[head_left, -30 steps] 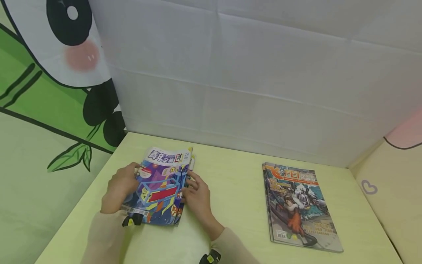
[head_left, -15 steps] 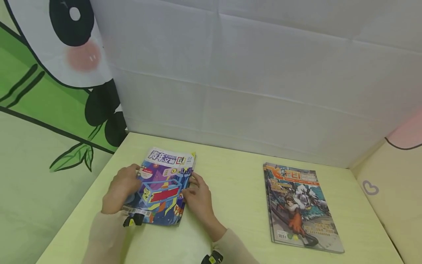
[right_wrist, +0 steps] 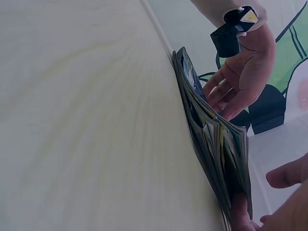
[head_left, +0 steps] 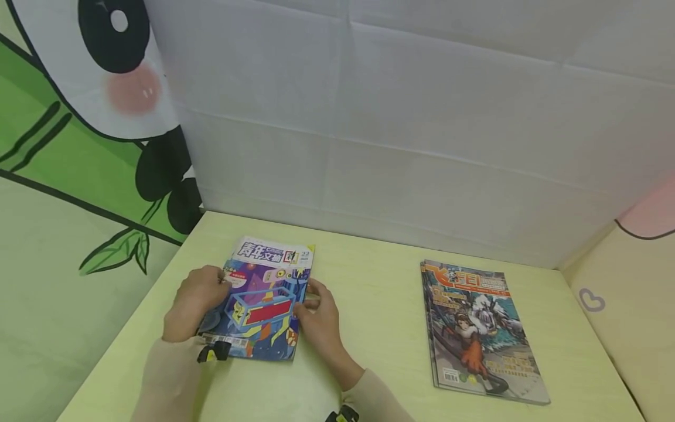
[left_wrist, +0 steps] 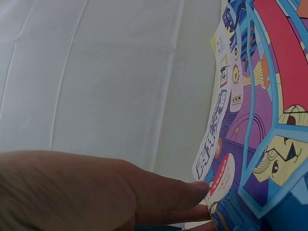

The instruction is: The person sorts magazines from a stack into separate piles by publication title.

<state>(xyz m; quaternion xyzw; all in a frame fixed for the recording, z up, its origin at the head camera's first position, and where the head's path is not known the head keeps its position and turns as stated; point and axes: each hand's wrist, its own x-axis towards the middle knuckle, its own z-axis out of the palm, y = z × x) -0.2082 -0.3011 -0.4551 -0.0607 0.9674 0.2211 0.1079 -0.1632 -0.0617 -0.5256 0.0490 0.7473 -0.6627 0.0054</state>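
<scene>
A stack of magazines (head_left: 261, 299) with a purple and blue cover lies at the table's left. My left hand (head_left: 197, 299) holds its left edge. In the left wrist view the thumb (left_wrist: 192, 192) lies at the cover's edge, with fingers just below it. At the right edge is my right hand (head_left: 319, 319), its thumb by the cover. The right wrist view shows the magazines' page edges (right_wrist: 216, 144) spread apart, with a right fingertip (right_wrist: 240, 211) in the gap beneath the top one. The far ends of the left fingers are hidden there.
Another stack of magazines (head_left: 480, 331), with an orange title on top, lies at the right of the pale yellow table (head_left: 379, 305). A white cloth wall (head_left: 395, 135) stands behind the table, and a printed panda cloth (head_left: 105, 176) hangs at the left.
The top magazine has shifted slightly right, covering the ones that stuck out beneath its right edge. My right hand has moved a little right with it; the left hand stays nearly in place.
</scene>
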